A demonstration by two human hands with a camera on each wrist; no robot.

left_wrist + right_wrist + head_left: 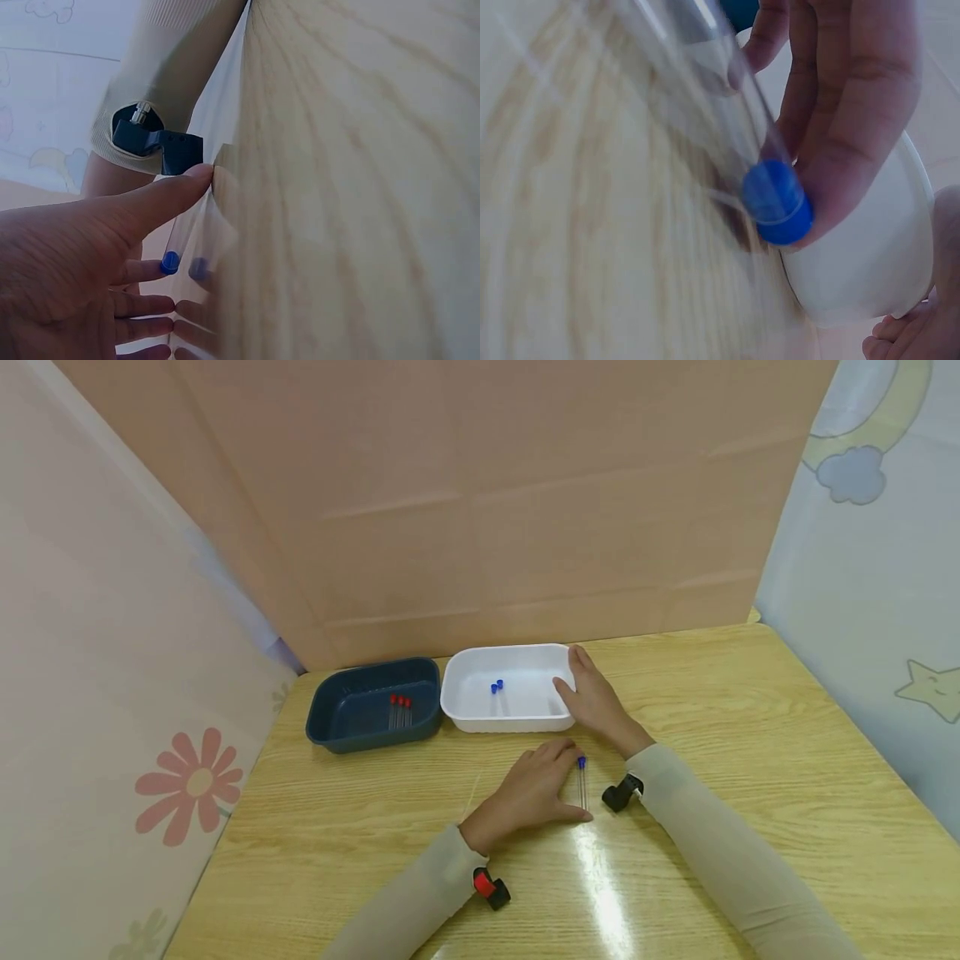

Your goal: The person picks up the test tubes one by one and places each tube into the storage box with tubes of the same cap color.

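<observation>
My left hand (534, 783) is low over the table, its thumb at the bottom end of a clear test tube (582, 789) and a finger at the tube's blue cap (777, 202). The tube lies lengthwise between them, close to the tabletop; whether it touches the wood I cannot tell. With my right hand (597, 700) I grip the right end of a white tray (510, 724), thumb over the rim. Inside that tray lie two blue-capped tubes (497, 687). In the left wrist view, the left thumb (169, 201) stretches above the blue cap (170, 262).
A dark blue tray (375, 745) stands against the white tray's left side and holds three red-capped tubes (401, 712). Both trays sit near the far edge of the wooden table (337, 860), before a pinkish cloth backdrop (480, 510).
</observation>
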